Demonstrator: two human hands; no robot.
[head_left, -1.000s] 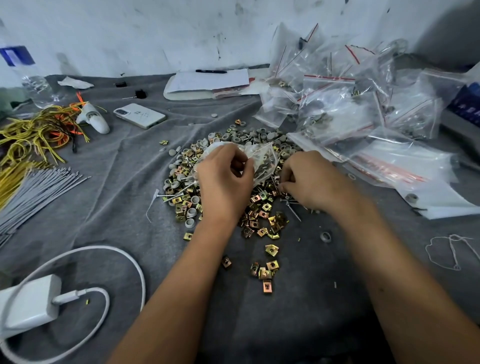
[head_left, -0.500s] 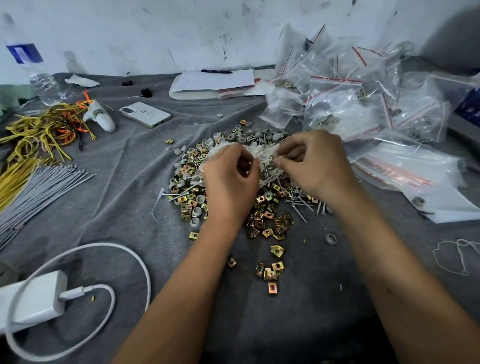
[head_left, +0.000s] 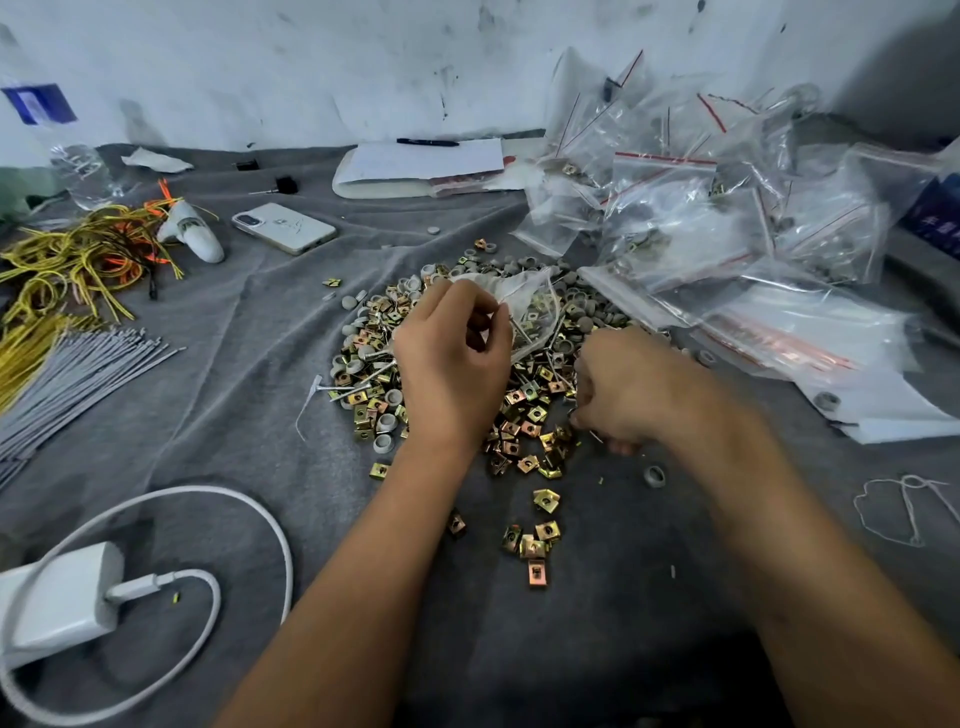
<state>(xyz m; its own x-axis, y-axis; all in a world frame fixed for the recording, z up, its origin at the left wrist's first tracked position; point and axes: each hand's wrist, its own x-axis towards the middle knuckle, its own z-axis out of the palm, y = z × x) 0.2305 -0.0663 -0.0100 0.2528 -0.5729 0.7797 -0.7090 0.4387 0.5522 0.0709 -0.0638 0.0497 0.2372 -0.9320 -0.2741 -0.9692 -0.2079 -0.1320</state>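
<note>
Grey cloth (head_left: 249, 426), mid-frame: left hand (head_left: 452, 364) pinches the flimsy bag (head_left: 524, 296), best held at its rim; right hand (head_left: 628, 395) pinches a screw (head_left: 595, 435).

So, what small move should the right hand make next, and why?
Probably lift to the small clear bag and drop whatever it picked in: the right hand curls into the pile of parts, and the left hand pinches the bag beyond it.

The scene is evenly, dimly lit; soft shadows are cast beneath the arms; edges are bent by wide-angle distortion.
</note>
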